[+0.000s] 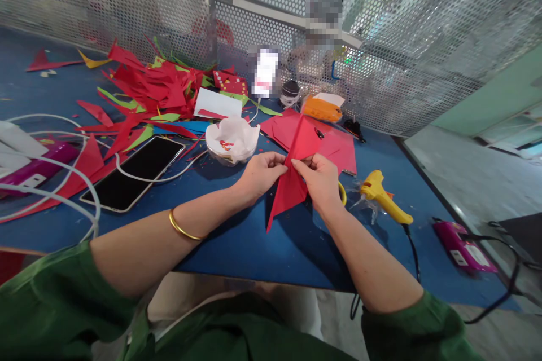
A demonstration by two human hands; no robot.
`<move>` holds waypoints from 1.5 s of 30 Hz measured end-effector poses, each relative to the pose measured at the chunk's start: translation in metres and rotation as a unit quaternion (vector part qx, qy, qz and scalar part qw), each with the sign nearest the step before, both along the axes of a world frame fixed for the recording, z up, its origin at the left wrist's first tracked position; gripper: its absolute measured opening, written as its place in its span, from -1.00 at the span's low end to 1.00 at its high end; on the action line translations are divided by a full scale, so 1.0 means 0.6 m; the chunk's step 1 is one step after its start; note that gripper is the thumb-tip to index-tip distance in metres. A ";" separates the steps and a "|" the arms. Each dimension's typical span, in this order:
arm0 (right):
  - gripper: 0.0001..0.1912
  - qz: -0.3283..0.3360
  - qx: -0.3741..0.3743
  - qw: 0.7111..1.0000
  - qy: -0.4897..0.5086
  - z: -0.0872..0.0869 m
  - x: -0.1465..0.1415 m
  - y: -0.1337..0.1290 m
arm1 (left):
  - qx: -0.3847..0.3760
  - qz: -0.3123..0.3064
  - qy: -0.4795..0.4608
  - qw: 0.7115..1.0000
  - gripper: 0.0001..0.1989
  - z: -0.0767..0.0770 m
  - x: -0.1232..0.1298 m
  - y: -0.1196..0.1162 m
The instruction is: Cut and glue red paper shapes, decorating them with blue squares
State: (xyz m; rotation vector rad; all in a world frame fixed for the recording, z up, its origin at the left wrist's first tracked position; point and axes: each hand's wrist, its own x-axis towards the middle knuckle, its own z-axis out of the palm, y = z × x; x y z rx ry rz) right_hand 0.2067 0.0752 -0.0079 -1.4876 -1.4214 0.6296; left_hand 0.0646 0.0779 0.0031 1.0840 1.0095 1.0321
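A folded piece of red paper is held up above the blue table, its narrow lower corner pointing down toward me. My left hand pinches it at the left edge near the middle. My right hand grips the same piece from the right, with thumb and fingers pressed together close to the left fingertips. Just behind it lies a stack of flat red sheets. To the left of the hands stands a bowl lined with white paper, with small red scraps inside. Part of a yellow ring shows beside my right wrist.
A yellow glue gun lies to the right, near a purple power strip. On the left are a black phone, white cables and a heap of red and green scraps. A perforated metal screen borders the back.
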 end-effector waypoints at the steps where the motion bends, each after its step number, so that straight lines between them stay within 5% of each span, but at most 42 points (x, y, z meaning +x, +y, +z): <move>1: -0.73 0.009 -0.007 1.000 -0.020 0.006 0.001 -0.001 | -0.005 0.007 -0.007 1.000 -0.84 -0.001 0.000 0.000; 6: -0.81 0.026 -0.013 0.988 -0.154 0.078 0.041 -0.042 | -0.042 0.026 -0.015 0.999 -0.92 -0.001 -0.006 0.003; 9: -0.74 -0.143 -0.001 0.908 -0.393 0.113 0.101 -0.087 | -0.056 0.036 -0.013 0.998 -0.93 0.004 -0.010 0.005; 13: -0.59 -0.212 -0.154 0.791 -0.553 0.103 0.194 -0.124 | -0.055 0.040 0.003 0.998 -0.91 0.008 -0.011 0.005; 16: -0.66 -0.144 -0.221 0.760 -0.594 0.074 0.244 -0.123 | -0.062 0.033 0.015 0.997 -0.90 0.008 -0.010 0.003; 20: -0.69 -0.099 -0.224 0.767 -0.592 0.055 0.266 -0.112 | -0.060 0.021 0.028 0.998 -0.88 0.009 -0.010 0.001; 26: -0.61 -0.119 -0.170 0.783 -0.587 0.053 0.267 -0.119 | -0.061 0.009 0.007 0.998 -0.85 0.006 -0.011 0.003; 31: -0.59 -0.230 -0.041 0.819 -0.525 0.056 0.259 -0.148 | -0.058 0.006 0.002 0.998 -0.84 0.000 -0.011 0.005; 34: -0.67 -0.281 0.063 0.884 -0.368 0.070 0.221 -0.159 | -0.063 0.004 0.002 0.998 -0.84 -0.001 -0.010 0.005; 37: -0.78 -0.201 0.104 0.954 -0.196 0.082 0.154 -0.150 | -0.068 0.000 0.012 0.998 -0.82 0.001 -0.008 0.003; 38: -0.81 -0.130 0.116 0.978 -0.117 0.084 0.129 -0.142 | -0.068 -0.003 0.017 0.998 -0.82 0.001 -0.008 0.002; 42: -0.85 0.083 0.067 0.994 -0.033 0.070 0.056 -0.105 | -0.042 0.005 0.029 0.999 -0.82 0.002 -0.010 0.004; 45: -0.81 0.139 -0.001 0.990 -0.014 0.042 0.047 -0.091 | -0.050 0.032 0.023 0.998 -0.84 0.003 -0.014 0.011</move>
